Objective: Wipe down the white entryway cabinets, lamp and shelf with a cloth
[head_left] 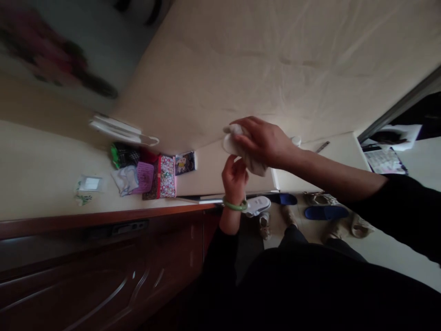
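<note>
Far left: clear plastic packet [88,186] on cream fabric surface [241,69]. Toward centre, in row: folded white fabric [124,180], purple pouch [144,177], floral pouch [166,177], small picture card [184,163]. Lower left: dark reddish wood cabinet [103,262]. Centre: left hand [235,180], green bangle [234,204] on wrist, fingers curled narrow, nothing visibly held, just below white cloth [237,143]; contact unclear. From right: right hand [263,142] closed over cloth, fingers wrapped across top, firm hold, cloth end hanging below palm. Further right: white bottle cap [295,140], pen [322,147]. Lower right: blue slipper [325,212] on floor.
</note>
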Tool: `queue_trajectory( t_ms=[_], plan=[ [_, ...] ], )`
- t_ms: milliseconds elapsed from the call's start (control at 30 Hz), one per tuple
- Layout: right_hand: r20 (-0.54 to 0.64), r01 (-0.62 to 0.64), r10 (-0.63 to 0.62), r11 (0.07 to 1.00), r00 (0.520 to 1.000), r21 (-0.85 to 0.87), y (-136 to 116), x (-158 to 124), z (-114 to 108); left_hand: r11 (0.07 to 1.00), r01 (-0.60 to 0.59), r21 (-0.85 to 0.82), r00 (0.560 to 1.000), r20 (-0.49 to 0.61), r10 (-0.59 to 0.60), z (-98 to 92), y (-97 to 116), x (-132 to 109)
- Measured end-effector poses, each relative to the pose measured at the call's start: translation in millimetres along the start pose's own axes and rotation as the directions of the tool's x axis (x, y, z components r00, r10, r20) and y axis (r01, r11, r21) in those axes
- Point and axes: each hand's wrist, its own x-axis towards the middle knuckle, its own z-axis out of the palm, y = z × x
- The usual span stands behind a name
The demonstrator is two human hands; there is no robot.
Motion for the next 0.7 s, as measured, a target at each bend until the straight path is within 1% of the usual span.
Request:
queue_trajectory(
  t_ms=[33,100,167,233,300,333,367,400,433,467,500,567,600,633,667,700],
  plan=[
    [0.013,-0.011,0.012,0.999,1.000,-0.033,-2.4,-2.1,2.0,1.000,-0.007,-0.004,1.000,-0.027,0.007,1.1,-0.7,-1.3],
    [0.015,-0.068,0.069,0.995,0.998,-0.079,4.0,-17.3,7.4,1.000,-0.018,0.003,0.995,-0.096,0.018,-1.1,1.1,-2.0],
    [0.032,-0.130,0.133,0.987,0.991,-0.092,20.0,-43.7,12.3,0.999,-0.043,0.015,0.985,-0.168,0.045,-9.4,7.7,0.6],
    [0.109,-0.177,0.184,0.982,0.977,-0.066,37.0,-72.0,14.3,0.996,-0.095,0.002,0.974,-0.208,0.093,-21.9,18.3,6.1],
    [0.175,-0.263,0.258,0.965,0.950,0.008,47.1,-90.6,11.1,0.991,-0.131,-0.029,0.976,-0.177,0.123,-34.8,29.5,12.4],
    [0.173,-0.331,0.315,0.941,0.933,0.068,47.7,-93.6,7.3,0.991,-0.129,-0.049,0.983,-0.136,0.121,-39.8,33.9,15.1],
    [0.149,-0.401,0.380,0.905,0.913,0.143,44.9,-91.7,2.2,0.992,-0.111,-0.068,0.991,-0.083,0.105,-43.2,36.8,17.2],
    [0.100,-0.453,0.442,0.863,0.891,0.225,38.6,-85.4,-3.9,0.993,-0.080,-0.083,0.997,-0.027,0.078,-44.6,38.1,18.8],
    [0.047,-0.472,0.481,0.829,0.875,0.301,29.4,-75.7,-10.2,0.995,-0.042,-0.092,0.999,0.023,0.044,-44.0,37.6,19.8],
    [0.011,-0.453,0.481,0.817,0.877,0.356,18.2,-63.9,-16.2,0.995,-0.005,-0.096,0.998,0.061,0.011,-41.4,35.7,20.2],
    [-0.001,-0.404,0.437,0.831,0.899,0.382,6.3,-51.6,-21.0,0.995,0.024,-0.094,0.996,0.084,-0.016,-37.4,32.8,20.1],
    [0.020,-0.273,0.285,0.893,0.958,0.358,-14.1,-31.9,-25.7,0.995,0.049,-0.084,0.996,0.080,-0.042,-27.1,26.1,19.0],
    [0.038,-0.221,0.221,0.919,0.975,0.325,-20.1,-26.7,-25.4,0.996,0.048,-0.075,0.997,0.062,-0.044,-22.0,23.0,18.0],
    [0.051,-0.194,0.187,0.938,0.981,0.288,-22.3,-25.4,-23.6,0.997,0.047,-0.064,0.998,0.043,-0.045,-17.7,20.5,16.9],
    [0.049,-0.195,0.189,0.949,0.981,0.248,-20.6,-27.9,-20.8,0.998,0.051,-0.048,0.998,0.026,-0.049,-14.3,18.5,15.7],
    [0.041,-0.221,0.218,0.952,0.975,0.209,-15.5,-33.8,-17.3,0.998,0.060,-0.027,0.998,0.015,-0.059,-12.1,16.9,14.6]
  ],
)
